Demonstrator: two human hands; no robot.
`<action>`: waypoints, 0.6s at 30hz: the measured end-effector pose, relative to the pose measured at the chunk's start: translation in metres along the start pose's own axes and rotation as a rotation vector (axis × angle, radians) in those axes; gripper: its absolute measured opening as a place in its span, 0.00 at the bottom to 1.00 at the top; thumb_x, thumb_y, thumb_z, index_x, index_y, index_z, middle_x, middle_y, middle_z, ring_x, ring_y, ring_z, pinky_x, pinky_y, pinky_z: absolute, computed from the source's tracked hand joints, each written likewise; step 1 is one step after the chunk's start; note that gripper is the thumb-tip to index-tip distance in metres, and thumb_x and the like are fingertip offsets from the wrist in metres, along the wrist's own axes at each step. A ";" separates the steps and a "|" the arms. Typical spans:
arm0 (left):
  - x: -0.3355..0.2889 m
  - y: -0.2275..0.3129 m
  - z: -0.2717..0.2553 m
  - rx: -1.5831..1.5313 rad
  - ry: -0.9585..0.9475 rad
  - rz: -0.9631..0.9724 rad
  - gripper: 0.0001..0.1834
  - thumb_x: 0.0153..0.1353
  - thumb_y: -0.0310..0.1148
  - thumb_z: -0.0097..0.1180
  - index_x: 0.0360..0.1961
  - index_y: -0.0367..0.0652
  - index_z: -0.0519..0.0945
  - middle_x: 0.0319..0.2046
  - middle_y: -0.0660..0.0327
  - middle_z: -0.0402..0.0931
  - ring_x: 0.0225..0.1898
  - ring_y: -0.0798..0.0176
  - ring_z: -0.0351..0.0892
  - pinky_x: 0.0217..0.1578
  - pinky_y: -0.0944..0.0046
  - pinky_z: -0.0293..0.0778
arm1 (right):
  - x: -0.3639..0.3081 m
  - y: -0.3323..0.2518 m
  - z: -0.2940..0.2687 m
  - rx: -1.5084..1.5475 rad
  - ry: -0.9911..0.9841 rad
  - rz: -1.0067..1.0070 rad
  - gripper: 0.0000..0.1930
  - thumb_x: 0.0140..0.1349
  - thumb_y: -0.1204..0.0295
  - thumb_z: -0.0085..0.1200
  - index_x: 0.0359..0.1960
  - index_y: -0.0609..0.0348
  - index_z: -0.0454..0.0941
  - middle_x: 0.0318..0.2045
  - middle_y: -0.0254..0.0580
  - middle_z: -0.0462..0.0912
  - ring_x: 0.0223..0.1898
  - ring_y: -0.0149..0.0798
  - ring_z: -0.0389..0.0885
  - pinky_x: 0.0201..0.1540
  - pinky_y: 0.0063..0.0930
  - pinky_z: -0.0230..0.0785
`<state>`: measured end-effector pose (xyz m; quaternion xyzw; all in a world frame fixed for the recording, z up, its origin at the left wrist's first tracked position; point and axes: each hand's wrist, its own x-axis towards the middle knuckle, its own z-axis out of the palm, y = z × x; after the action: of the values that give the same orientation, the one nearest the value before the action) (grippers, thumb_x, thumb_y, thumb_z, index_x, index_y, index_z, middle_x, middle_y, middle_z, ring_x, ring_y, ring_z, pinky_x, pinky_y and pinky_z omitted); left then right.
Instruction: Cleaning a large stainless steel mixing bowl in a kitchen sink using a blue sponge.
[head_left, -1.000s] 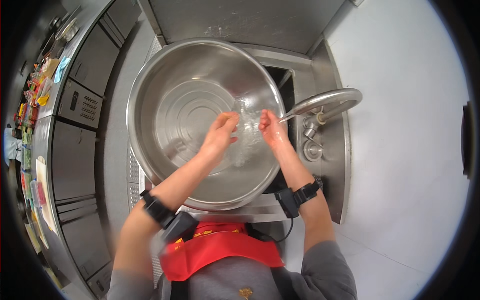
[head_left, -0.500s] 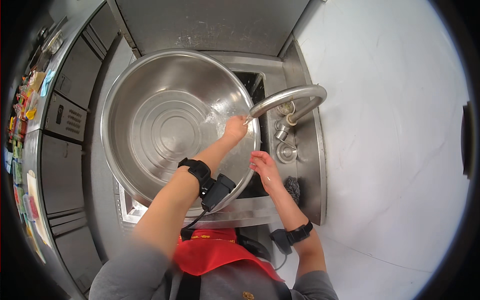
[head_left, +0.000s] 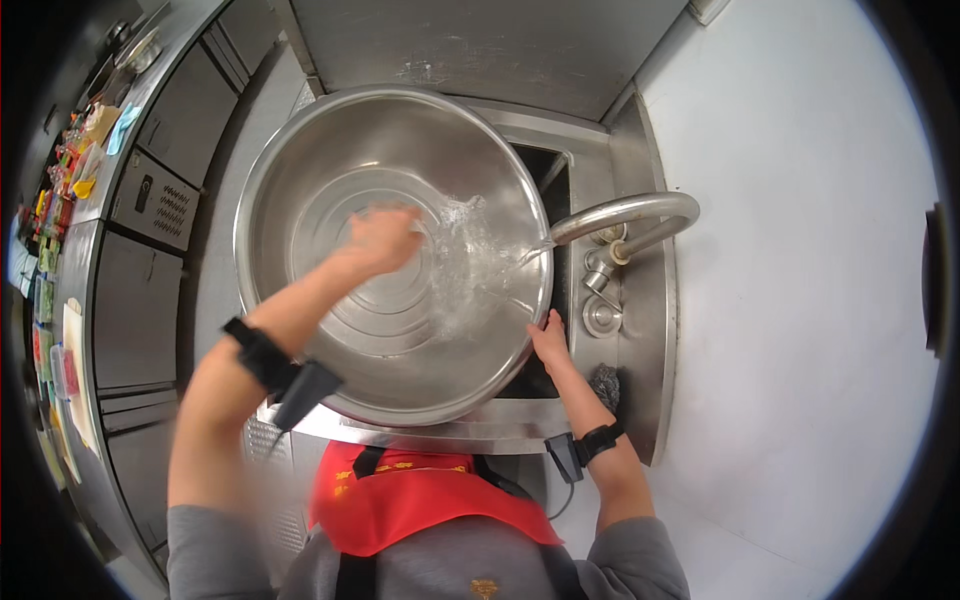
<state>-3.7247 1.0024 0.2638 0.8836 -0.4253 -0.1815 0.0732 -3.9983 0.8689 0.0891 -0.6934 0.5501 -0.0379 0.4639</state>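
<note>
A large round stainless steel basin (head_left: 330,160) rests over the sink. Water (head_left: 462,260) runs from the curved faucet (head_left: 640,208) over the basin's right inner wall and splashes there. Above the middle of the basin's floor is my left hand (head_left: 384,242), its fingers smeared by motion; nothing can be made out in it. My right hand (head_left: 549,340) holds the basin's right rim from outside, with fingers on both sides of the edge.
A steel sink surround (head_left: 480,425) frames the basin. Right of it are a drain fitting (head_left: 601,316), a dark scouring pad (head_left: 604,384) and a white wall (head_left: 790,280). A steel panel (head_left: 470,45) stands behind. Along the left runs a counter with cabinets (head_left: 140,310).
My left hand has moved left from the faucet's mouth to over the basin's floor. Water now streams visibly into the basin. My right hand has closed on the rim.
</note>
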 end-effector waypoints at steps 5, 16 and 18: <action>-0.056 -0.074 -0.067 0.468 0.460 -0.107 0.31 0.46 0.36 0.57 0.53 0.46 0.63 0.56 0.54 0.55 0.61 0.51 0.47 0.56 0.41 0.45 | 0.033 0.029 0.020 0.342 0.028 0.071 0.25 0.43 0.80 0.52 0.46 0.69 0.61 0.38 0.50 0.73 0.41 0.44 0.73 0.44 0.29 0.63; -0.019 -0.217 -0.079 -0.510 0.332 -0.283 0.20 0.42 0.30 0.52 0.39 0.31 0.71 0.27 0.51 0.73 0.30 0.55 0.74 0.32 0.62 0.69 | -0.061 -0.021 -0.013 0.460 0.017 0.028 0.19 0.42 0.76 0.56 0.36 0.66 0.63 0.28 0.43 0.72 0.29 0.34 0.72 0.32 0.26 0.66; -0.021 -0.202 -0.099 -0.547 0.280 -0.326 0.20 0.41 0.30 0.52 0.37 0.32 0.71 0.25 0.54 0.71 0.28 0.59 0.73 0.28 0.63 0.69 | -0.084 -0.034 -0.023 0.526 0.045 -0.009 0.18 0.42 0.76 0.56 0.36 0.66 0.64 0.28 0.42 0.72 0.29 0.33 0.72 0.31 0.25 0.66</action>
<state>-3.5522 1.1433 0.3035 0.9039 -0.2002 -0.1751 0.3349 -4.0199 0.9207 0.1638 -0.5506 0.5282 -0.1970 0.6156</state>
